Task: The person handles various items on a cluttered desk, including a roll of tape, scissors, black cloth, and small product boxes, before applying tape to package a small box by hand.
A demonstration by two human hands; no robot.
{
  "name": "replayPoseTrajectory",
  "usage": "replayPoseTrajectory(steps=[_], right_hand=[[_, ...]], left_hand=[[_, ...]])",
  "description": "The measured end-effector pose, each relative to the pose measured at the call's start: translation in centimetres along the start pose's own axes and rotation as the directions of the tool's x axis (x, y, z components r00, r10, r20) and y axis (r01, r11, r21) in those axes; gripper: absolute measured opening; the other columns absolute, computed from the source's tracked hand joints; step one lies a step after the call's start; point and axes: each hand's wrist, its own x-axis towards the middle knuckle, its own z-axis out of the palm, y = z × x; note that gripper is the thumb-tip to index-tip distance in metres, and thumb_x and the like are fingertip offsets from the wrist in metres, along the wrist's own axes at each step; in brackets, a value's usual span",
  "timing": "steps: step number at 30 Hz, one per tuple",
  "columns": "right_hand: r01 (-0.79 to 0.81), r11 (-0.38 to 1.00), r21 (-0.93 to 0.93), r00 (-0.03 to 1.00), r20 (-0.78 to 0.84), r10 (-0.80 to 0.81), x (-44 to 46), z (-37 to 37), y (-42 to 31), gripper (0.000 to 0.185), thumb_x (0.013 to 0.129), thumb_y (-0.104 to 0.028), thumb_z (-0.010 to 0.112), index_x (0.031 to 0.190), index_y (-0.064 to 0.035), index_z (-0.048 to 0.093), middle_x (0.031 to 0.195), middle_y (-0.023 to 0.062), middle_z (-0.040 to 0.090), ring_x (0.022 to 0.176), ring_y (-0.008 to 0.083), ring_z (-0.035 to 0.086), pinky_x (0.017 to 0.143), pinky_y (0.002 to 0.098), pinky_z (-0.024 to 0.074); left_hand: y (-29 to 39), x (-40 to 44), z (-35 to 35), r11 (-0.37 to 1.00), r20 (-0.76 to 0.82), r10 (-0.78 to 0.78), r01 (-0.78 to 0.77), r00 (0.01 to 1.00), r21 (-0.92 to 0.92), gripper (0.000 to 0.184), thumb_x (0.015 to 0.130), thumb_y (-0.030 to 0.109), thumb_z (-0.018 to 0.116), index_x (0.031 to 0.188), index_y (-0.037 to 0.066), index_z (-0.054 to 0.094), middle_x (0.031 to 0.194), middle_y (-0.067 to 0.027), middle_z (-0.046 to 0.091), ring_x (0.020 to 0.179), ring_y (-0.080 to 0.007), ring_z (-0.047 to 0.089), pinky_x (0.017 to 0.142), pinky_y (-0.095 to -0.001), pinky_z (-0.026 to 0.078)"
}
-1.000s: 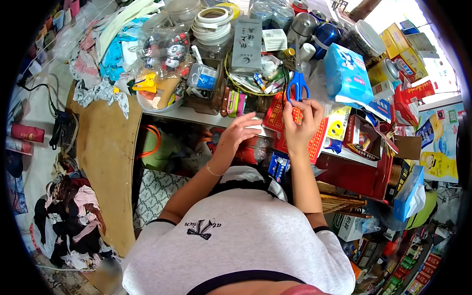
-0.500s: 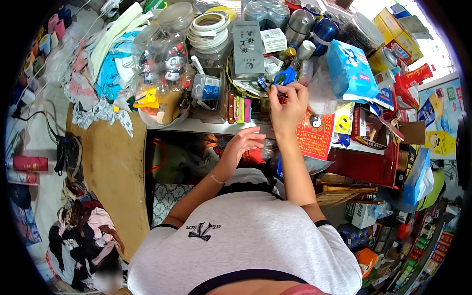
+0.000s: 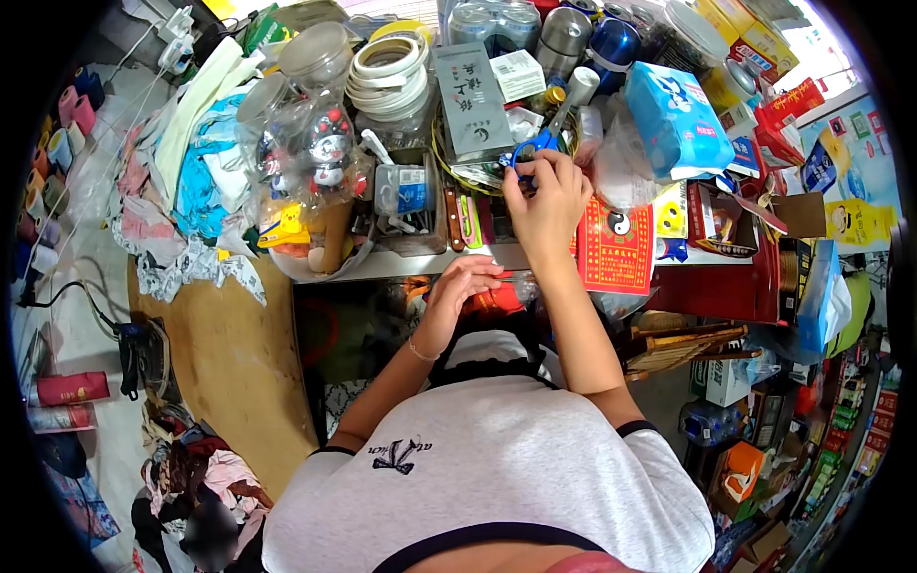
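My right hand [image 3: 552,202] reaches over the cluttered table with its fingers closed at the blue handles of a pair of scissors [image 3: 537,143]. The scissors' blades point up and away, over a round wire-rimmed basket [image 3: 437,153] full of small things. Part of the grip is hidden behind my fingers. Against the basket leans a grey box [image 3: 473,100] with dark lettering. My left hand [image 3: 457,294] hovers empty at the table's front edge, fingers loosely bent and apart. Near it on the table lie a green-and-pink item [image 3: 470,222] and a brown-handled one [image 3: 452,218].
A red printed booklet [image 3: 614,250] hangs over the table edge beside a blue package [image 3: 678,122]. White tape rolls [image 3: 387,81] and a clear bin [image 3: 409,215] stand left of the basket. Cloth scraps [image 3: 205,191] cover the far left, above a wooden board [image 3: 224,353].
My right hand has moved slightly left and toward the scissors, which have shifted a little with it. My left hand has lowered slightly. The whole view has also shifted.
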Motion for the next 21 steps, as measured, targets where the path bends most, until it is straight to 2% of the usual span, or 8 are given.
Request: replayPoseTrajectory(steps=[4, 12, 17, 18, 21], right_hand=[[-0.016, 0.992, 0.121, 1.0, -0.017, 0.018, -0.5, 0.1, -0.2, 0.015, 0.073, -0.018, 0.073, 0.078, -0.0084, 0.062, 0.095, 0.0045, 0.061, 0.09, 0.0246, 0.056, 0.078, 0.0374, 0.0399], [0.029, 0.993, 0.118, 1.0, 0.0, -0.029, 1.6, 0.9, -0.1, 0.018, 0.073, -0.021, 0.073, 0.078, -0.0085, 0.062, 0.093, 0.0038, 0.059, 0.089, 0.0252, 0.054, 0.077, 0.0376, 0.0396], [0.093, 0.996, 0.011, 0.988, 0.124, -0.093, 1.2, 0.0, 0.0, 0.019, 0.076, -0.021, 0.071, 0.088, -0.0087, 0.064, 0.1, 0.0049, 0.061, 0.097, 0.0255, 0.055, 0.089, 0.0407, 0.0384], [0.092, 0.996, 0.011, 0.988, 0.124, -0.092, 1.0, -0.2, 0.0, 0.019, 0.076, -0.021, 0.071, 0.088, -0.0087, 0.064, 0.1, 0.0049, 0.061, 0.097, 0.0255, 0.055, 0.089, 0.0407, 0.0384], [0.1, 0.993, 0.058, 0.978, 0.176, -0.109, 0.1, -0.4, 0.7, 0.026, 0.077, -0.019, 0.069, 0.101, -0.0086, 0.063, 0.113, 0.0059, 0.06, 0.108, 0.0256, 0.054, 0.101, 0.0465, 0.032]], left_hand=[[0.2, 0.1, 0.0, 1.0, 0.01, -0.006, 0.006, 1.0, -0.017, 0.04, 0.099, 0.028, 0.034, 0.122, -0.002, 0.047, 0.115, -0.0167, 0.059, 0.104, -0.0213, 0.058, 0.096, -0.0337, 0.041], [-0.1, 0.3, 0.3, 1.0, 0.03, -0.017, 0.017, 0.999, -0.007, 0.038, 0.1, 0.028, 0.034, 0.118, -0.002, 0.048, 0.112, -0.0155, 0.06, 0.103, -0.0202, 0.059, 0.095, -0.033, 0.042], [-0.5, 0.4, 0.2, 1.0, 0.012, -0.012, 0.012, 1.0, -0.006, 0.038, 0.1, 0.028, 0.034, 0.117, -0.002, 0.049, 0.109, -0.0144, 0.06, 0.102, -0.0201, 0.059, 0.095, -0.0331, 0.043], [-0.5, 0.4, 0.2, 1.0, 0.005, -0.008, 0.008, 1.0, -0.004, 0.038, 0.1, 0.028, 0.034, 0.117, -0.002, 0.049, 0.108, -0.0145, 0.061, 0.102, -0.0202, 0.059, 0.094, -0.0332, 0.043], [-0.8, 0.5, 0.5, 1.0, 0.0, -0.016, 0.016, 1.0, 0.001, 0.037, 0.1, 0.028, 0.034, 0.116, -0.002, 0.049, 0.108, -0.0143, 0.061, 0.101, -0.0203, 0.059, 0.094, -0.0336, 0.043]])
